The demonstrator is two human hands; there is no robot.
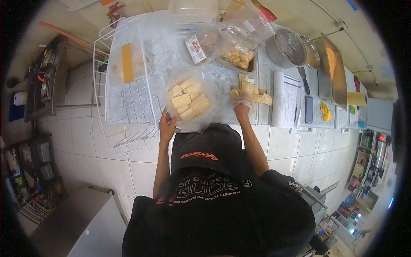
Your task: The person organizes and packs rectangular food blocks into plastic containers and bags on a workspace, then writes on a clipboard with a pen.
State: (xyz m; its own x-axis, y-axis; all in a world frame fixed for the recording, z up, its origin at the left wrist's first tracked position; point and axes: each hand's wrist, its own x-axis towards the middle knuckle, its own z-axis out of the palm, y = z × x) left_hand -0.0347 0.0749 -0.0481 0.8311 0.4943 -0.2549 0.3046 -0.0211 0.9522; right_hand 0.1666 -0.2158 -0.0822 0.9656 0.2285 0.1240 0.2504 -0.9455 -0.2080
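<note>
A clear plastic bag [207,75] lies spread on the table in front of me, with several pale yellow rectangular slabs [181,100] in it; their food kind is unclear. My left hand [167,124] grips the bag's near left edge between thumb and fingers. Further right, my right hand [243,107], in a thin clear plastic glove, reaches onto a loose group of similar slabs [246,86]. Some of these have notched edges. The hand and glove hide the slabs under them, so whether the fingers hold one cannot be told.
A white wire basket [146,61] stands at the left edge of the marble-look table [157,29]. Behind the slabs are a metal tray [251,68] of yellow pieces and a metal pot [273,53]. Papers [284,102], a spatula [304,80] and a phone [309,109] lie at right.
</note>
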